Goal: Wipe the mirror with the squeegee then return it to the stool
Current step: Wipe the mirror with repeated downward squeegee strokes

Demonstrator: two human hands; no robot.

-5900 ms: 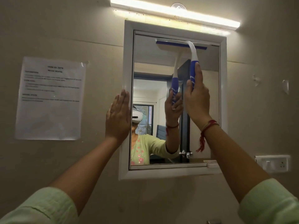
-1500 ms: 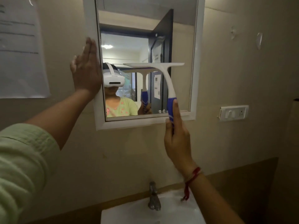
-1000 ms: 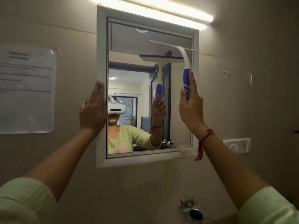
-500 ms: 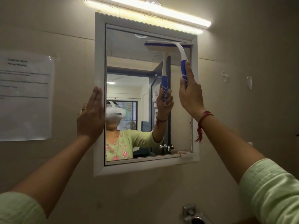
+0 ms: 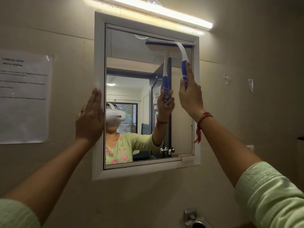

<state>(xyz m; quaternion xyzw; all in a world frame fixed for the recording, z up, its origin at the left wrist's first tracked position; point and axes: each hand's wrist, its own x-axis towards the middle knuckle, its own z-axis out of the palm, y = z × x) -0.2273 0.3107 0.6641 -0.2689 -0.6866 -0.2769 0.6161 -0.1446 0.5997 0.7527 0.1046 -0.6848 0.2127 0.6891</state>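
Since a moment ago we have lifted the squeegee, right hand gripping its handle, to the mirror top for another downstroke, left hand flat and spread on the frame.

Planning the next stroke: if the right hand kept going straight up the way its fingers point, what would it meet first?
Likely the squeegee blade would hit the top of the white mirror frame before the right hand touched anything; the tube light sits above that.

Dim, warm room — glaring tube light overhead, wide-angle bowing at edges.
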